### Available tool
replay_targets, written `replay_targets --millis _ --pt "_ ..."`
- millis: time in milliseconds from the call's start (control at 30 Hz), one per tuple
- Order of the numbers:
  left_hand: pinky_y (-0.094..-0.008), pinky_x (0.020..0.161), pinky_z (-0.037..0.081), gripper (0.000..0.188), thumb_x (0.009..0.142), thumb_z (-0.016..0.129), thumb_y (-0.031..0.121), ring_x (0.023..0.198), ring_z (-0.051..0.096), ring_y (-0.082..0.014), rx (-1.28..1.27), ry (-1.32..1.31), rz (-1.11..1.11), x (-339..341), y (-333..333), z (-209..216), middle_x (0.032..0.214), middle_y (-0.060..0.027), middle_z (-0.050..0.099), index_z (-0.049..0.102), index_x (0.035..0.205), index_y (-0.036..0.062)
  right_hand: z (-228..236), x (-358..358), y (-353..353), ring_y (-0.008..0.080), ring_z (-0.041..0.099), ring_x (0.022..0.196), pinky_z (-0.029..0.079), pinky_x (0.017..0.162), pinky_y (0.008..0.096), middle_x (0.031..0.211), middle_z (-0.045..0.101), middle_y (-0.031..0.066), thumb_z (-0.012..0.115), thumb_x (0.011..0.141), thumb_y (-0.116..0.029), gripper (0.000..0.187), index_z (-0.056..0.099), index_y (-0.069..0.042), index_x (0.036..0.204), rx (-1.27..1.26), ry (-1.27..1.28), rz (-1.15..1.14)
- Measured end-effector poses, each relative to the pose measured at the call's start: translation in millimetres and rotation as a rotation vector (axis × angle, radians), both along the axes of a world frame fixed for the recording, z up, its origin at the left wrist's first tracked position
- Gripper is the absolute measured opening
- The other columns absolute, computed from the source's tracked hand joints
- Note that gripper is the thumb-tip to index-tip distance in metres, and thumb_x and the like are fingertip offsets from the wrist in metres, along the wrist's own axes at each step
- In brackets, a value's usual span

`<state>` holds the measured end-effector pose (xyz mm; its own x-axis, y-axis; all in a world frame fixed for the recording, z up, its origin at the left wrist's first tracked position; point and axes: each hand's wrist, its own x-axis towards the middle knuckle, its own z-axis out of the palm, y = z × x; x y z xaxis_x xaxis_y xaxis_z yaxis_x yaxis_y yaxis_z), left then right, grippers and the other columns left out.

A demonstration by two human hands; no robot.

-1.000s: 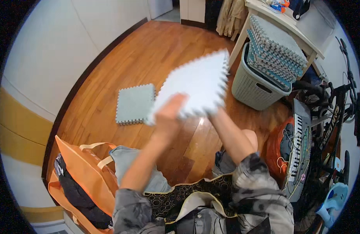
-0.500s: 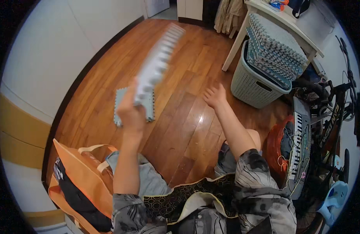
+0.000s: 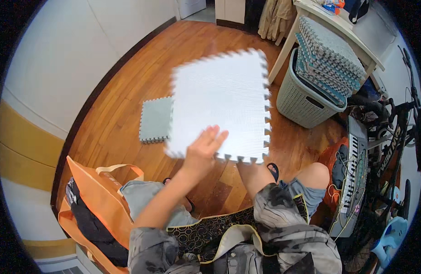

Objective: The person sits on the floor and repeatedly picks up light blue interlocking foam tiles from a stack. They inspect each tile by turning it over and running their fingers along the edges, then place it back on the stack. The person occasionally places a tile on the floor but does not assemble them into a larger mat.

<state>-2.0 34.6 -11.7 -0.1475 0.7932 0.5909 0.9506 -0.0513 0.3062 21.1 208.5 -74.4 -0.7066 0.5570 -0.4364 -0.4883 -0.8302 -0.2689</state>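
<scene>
Fingers of the left hand press flat against a white interlocking foam mat tile, held above the wooden floor; right hand hidden, grip unclear. Next: lowering beside the grey foam tile, teeth aligned.

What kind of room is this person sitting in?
Probably a room in a home: a wooden floor, a laundry-style basket stacked with foam puzzle mats, a music keyboard and a bicycle along one side.
</scene>
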Motion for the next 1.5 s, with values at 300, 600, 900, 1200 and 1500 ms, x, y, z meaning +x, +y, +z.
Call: replay_targets --millis 300,600,900,1200,1500 --pt "-0.0365 0.091 0.042 0.051 0.07 0.051 -0.007 0.107 0.054 -0.0303 0.559 0.076 0.508 -78 -21 62 0.117 -0.0197 0.054 0.053 0.119 0.0042 -145 101 26 0.0267 0.037 0.12 0.033 0.096 0.0423 0.131 0.041 0.0076 0.042 0.084 -0.048 0.054 0.044 -0.012 0.125 -0.309 -0.721 -0.369" --pt "-0.0364 0.086 0.046 0.044 0.067 0.056 -0.005 0.101 0.058 -0.0302 0.22 -0.278 0.181 -53 -9 41 0.11 -0.0169 0.059 0.059 0.109 0.0048 -111 61 48 0.0349 0.028 0.127 0.027 0.101 0.0473 0.141 0.027 0.01 0.043 0.085 -0.051 0.063 0.031 -0.017 0.136 -0.288 -0.298 -0.11" --pt "-0.0336 0.09 0.044 0.052 0.064 0.051 -0.011 0.102 0.058 -0.0283 0.041 -0.23 0.055 -11 -4 -29 0.109 -0.0189 0.059 0.057 0.113 0.0055 -17 -8 -9 0.0326 0.025 0.128 0.021 0.104 0.0473 0.141 0.024 0.0152 0.039 0.087 -0.053 0.073 0.022 -0.002 0.136 0.033 0.158 0.115" --pt "-0.036 0.082 0.046 0.038 0.076 0.064 0.002 0.092 0.057 -0.0233 0.356 -1.564 0.095 -81 -35 30 0.105 -0.0136 0.057 0.048 0.109 -0.0066 -14 71 51 0.0198 0.045 0.106 0.036 0.086 0.0326 0.118 0.048 0.0081 0.041 0.088 -0.048 0.053 0.046 -0.008 0.121 0.568 -0.745 0.215" --pt "-0.038 0.089 0.044 0.043 0.077 0.062 0.003 0.099 0.056 -0.0241 0.296 -1.735 0.011 -86 -41 33 0.109 -0.0107 0.056 0.045 0.117 0.0006 72 133 50 0.0094 0.051 0.077 0.04 0.068 0.0255 0.083 0.056 -0.0018 0.054 0.086 -0.027 0.02 0.059 -0.009 0.093 0.936 -0.692 0.172"
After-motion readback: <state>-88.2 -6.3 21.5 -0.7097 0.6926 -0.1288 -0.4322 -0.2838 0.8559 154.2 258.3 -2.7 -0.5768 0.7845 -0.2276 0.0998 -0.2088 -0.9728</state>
